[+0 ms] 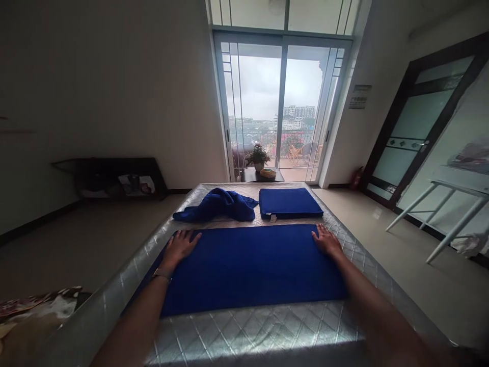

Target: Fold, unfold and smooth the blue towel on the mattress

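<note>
A large blue towel (248,267) lies spread flat across a quilted, plastic-wrapped mattress (244,336). My left hand (179,247) rests flat on the towel's far left corner, fingers spread. At the far right corner my right hand (326,241) presses down flat, fingers apart. Beyond the spread towel sit a crumpled blue towel (217,205) on the left and a neatly folded blue towel (288,203) on the right.
A small dark table with a potted plant (259,157) stands before glass balcony doors (280,109). A low dark shelf (110,178) lines the left wall. White trestle legs (439,209) and a dark framed door (416,127) are on the right.
</note>
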Demonstrator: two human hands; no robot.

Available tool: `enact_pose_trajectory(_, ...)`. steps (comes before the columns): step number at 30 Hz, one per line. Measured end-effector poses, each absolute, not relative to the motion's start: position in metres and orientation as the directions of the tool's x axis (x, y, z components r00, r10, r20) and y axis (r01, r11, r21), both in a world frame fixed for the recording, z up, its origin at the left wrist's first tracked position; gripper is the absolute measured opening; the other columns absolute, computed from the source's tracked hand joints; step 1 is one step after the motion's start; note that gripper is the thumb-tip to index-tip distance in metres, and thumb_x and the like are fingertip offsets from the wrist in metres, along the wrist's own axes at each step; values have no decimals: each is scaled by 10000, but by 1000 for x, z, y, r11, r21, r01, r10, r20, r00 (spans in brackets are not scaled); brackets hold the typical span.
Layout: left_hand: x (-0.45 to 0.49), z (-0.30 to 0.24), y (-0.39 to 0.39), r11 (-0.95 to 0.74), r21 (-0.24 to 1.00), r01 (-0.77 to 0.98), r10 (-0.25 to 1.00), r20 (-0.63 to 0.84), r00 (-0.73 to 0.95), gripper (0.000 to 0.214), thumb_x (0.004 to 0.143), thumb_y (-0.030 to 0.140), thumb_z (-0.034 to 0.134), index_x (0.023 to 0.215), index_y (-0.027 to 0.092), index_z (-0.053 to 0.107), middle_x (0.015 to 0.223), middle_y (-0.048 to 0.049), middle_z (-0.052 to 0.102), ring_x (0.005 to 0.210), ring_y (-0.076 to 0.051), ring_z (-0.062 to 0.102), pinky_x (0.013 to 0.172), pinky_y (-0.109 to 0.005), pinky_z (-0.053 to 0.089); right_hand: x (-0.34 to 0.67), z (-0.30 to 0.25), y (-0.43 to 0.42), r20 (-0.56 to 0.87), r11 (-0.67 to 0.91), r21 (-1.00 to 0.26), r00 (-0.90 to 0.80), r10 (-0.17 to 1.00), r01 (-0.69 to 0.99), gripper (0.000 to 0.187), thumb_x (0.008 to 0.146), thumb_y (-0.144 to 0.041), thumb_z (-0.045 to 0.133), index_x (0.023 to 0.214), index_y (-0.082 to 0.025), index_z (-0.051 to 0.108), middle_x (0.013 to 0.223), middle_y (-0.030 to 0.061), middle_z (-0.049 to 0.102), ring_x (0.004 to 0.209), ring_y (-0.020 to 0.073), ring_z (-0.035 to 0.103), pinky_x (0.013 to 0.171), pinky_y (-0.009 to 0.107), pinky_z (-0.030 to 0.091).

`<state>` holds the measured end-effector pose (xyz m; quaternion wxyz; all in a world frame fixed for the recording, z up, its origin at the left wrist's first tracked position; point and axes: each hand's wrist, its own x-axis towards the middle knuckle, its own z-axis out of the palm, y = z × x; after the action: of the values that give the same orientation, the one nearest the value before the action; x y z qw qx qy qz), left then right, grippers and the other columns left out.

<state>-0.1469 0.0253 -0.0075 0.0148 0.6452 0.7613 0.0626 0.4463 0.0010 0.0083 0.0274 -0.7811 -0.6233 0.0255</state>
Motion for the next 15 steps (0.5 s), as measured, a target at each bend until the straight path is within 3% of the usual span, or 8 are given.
enact_pose_trajectory(4,-140,-8,22,183,120,976,978,82,-194,823,962,706,214,1595,188,305,1666,-171,269,1547,-337,206,1237,-531,161,440,21,-2,-24,-238,-24,237,971,971,682,1026,-429,220,1608,-74,232,1678,106,217,1544,236,205,1249,408,150)
enact_pose_trajectory(7,-137,-8,20,178,119,977,974,120,-192,806,963,694,219,1589,198,324,1664,-155,286,1541,-332,224,1235,-526,168,420,40,-3,20,-254,29,254,967,967,626,998,-314,288,1544,-20,378,1620,198,329,1528,310,247,1241,519,117)
enact_pose_trajectory(9,-137,-9,19,173,126,977,973,130,-190,804,962,692,219,1584,195,338,1658,-157,301,1539,-332,228,1232,-532,174,394,51,-2,68,-214,38,211,975,976,596,963,-216,321,1497,18,442,1585,247,369,1526,323,249,1240,526,76)
enact_pose_trajectory(12,-138,-11,20,165,137,977,973,140,-185,812,960,700,212,1578,192,352,1650,-166,315,1536,-336,237,1227,-539,180,333,56,0,95,-56,15,54,994,998,587,946,-175,337,1501,-25,459,1589,201,387,1524,270,269,1245,442,92)
enact_pose_trajectory(15,-139,-12,20,155,139,978,972,158,-177,813,960,705,212,1573,194,364,1645,-167,326,1528,-343,258,1220,-548,194,262,46,-1,86,125,-29,-122,989,992,566,991,-281,326,1520,-133,464,1588,92,427,1494,181,332,1226,329,175)
